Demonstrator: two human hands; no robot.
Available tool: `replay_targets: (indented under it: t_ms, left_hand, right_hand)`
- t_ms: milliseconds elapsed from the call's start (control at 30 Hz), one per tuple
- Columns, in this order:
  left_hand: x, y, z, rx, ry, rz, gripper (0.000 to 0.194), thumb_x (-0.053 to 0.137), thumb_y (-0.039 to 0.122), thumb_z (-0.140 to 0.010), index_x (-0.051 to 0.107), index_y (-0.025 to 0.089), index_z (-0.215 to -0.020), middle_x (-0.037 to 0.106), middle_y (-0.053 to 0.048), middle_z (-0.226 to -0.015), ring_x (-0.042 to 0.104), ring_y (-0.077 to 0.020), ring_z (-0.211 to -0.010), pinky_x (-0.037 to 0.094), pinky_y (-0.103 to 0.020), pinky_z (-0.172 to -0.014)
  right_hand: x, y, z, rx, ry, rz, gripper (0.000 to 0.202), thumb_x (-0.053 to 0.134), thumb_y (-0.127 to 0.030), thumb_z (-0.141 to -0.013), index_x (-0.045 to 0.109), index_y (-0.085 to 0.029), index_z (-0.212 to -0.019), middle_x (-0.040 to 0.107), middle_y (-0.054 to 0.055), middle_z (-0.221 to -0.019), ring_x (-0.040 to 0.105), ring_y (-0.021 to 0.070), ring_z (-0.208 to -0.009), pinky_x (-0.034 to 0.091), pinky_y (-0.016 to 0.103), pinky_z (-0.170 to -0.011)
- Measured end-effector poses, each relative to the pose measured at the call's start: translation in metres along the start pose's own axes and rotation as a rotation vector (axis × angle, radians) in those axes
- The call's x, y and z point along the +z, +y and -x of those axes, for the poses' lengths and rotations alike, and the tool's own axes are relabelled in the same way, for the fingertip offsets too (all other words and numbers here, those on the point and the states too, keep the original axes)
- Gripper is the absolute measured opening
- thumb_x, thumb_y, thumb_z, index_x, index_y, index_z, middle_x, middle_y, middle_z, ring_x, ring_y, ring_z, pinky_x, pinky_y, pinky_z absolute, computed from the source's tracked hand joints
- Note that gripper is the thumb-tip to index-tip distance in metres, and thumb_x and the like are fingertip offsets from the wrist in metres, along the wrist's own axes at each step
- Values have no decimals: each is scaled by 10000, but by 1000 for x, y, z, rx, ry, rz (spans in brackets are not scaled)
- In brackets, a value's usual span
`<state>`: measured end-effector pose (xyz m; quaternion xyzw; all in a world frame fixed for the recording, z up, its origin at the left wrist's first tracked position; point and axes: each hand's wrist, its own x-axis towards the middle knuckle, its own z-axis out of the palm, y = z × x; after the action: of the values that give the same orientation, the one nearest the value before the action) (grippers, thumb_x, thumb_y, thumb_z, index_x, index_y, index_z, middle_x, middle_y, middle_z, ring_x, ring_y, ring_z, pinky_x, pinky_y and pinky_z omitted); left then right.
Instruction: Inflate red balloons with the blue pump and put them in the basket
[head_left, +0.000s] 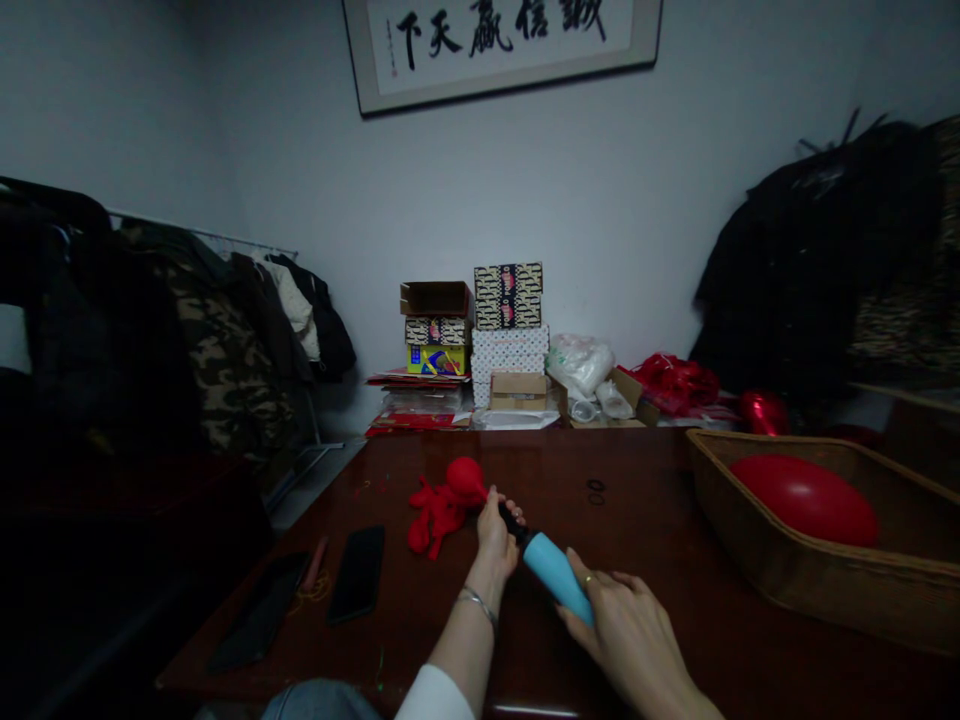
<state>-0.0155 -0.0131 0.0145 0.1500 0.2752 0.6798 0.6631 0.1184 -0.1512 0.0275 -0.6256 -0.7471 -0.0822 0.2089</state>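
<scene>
Over table [645, 500], blue pump [553, 572] slants forward-left; left fingers [515, 513], right fingers [580, 570] clasping it.

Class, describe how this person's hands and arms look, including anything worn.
Neither hand is gloved. The left hand has a silvery bangle at the wrist and a white sleeve further up. The right hand wears a gold-coloured ring, with no sleeve in view.
</scene>
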Motion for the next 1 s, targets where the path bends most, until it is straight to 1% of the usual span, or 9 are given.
replay_targets:
  t_ms: [167,300,433,533,633,700,800,1000]
  left_hand:
    - [-2,-3,-8,46,83,-45,304,573,377,-815,406,179,-657,405,48,-507,375,-59,-383,296,-173,-364]
    - [-3,4,-15,40,116,-65,291,544,360,-840,396,180,-665,385,58,-502,354,-49,-369,255,-157,-349]
    - [-5,17,-24,40,116,-69,258,474,309,-883,396,176,-677,387,57,-499,363,-45,-371,250,-144,-351]
    - [-6,26,-31,54,106,-83,258,485,316,-877,399,175,-679,393,57,-502,368,-45,-370,261,-145,-354]
    - [-7,30,-35,60,100,-85,266,510,338,-863,399,177,-682,392,59,-504,366,-46,-369,266,-147,-355]
    - [-7,30,-36,51,96,-82,263,510,335,-863,396,177,-685,396,57,-505,368,-48,-371,268,-147,-356]
    - [-7,29,-35,42,94,-75,263,507,338,-863,390,179,-689,397,55,-508,369,-48,-374,270,-145,-358]
    - [0,28,-32,38,85,-83,270,503,342,-863,386,182,-680,385,57,-501,362,-50,-367,258,-146,-353]
  right_hand:
    - [11,-5,-5,-19,3,9,449,514,-278,-807,511,-172,-1244,689,76,-889,642,209,-799,380,396,-894]
    - [16,-5,1,-31,25,23,459,510,-262,-809,486,-194,-1263,684,68,-926,638,194,-815,355,395,-919]
    - [16,4,13,-63,19,23,477,510,-269,-818,457,-183,-1284,680,73,-942,641,196,-812,343,420,-933]
    - [16,16,23,-103,33,0,520,516,-287,-815,416,-176,-1313,680,67,-949,645,189,-782,336,428,-938]
    - [15,23,32,-139,74,-37,571,510,-293,-819,341,-206,-1357,677,42,-947,644,178,-795,328,421,-941]
    - [14,24,34,-145,96,-38,580,505,-289,-820,322,-240,-1368,677,24,-923,644,171,-781,324,419,-944]
    - [11,21,34,-142,93,-15,558,510,-282,-810,361,-275,-1348,675,9,-882,640,161,-725,305,423,-962]
    - [6,4,19,-83,60,19,514,502,-249,-810,420,-257,-1317,670,13,-850,627,150,-677,224,459,-1010]
